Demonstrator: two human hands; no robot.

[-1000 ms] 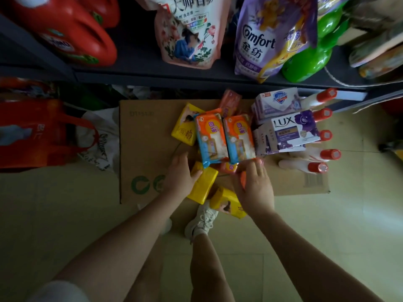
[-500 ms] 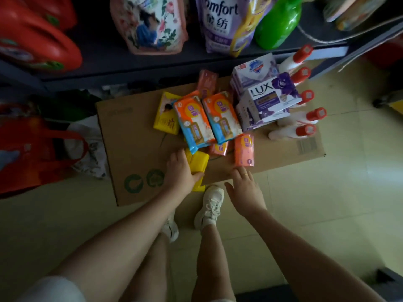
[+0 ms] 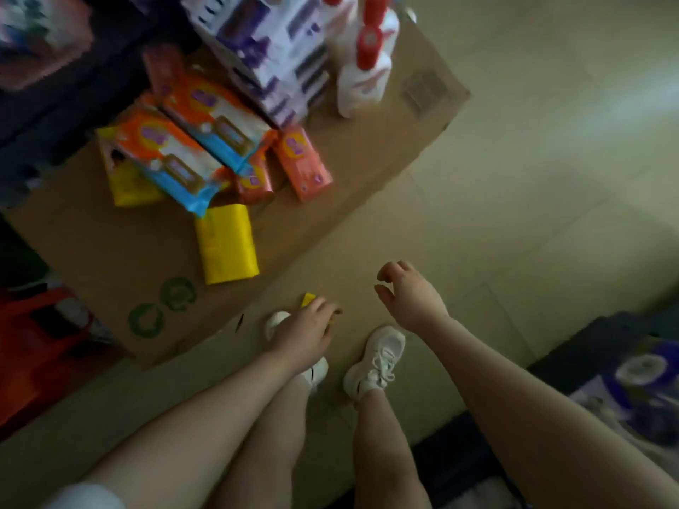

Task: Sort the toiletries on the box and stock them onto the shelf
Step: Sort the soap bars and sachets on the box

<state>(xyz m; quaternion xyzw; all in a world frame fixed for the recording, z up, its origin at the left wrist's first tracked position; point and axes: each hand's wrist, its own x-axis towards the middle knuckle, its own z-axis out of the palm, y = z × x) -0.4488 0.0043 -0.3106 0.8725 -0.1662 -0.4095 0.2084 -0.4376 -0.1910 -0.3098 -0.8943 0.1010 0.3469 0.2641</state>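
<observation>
Your left hand grips a small yellow packet off the flat cardboard box — your right hand hangs loosely curled, empty. Stocking looks next — turn toward the shelf.

No wording can be read anywhere — the view is smeared by motion. The only signs that come through are two green recycling symbols printed side by side on the cardboard box. The purple-and-white cartons, the orange packs and a grey printed patch on the box carry print too blurred to make out.
</observation>
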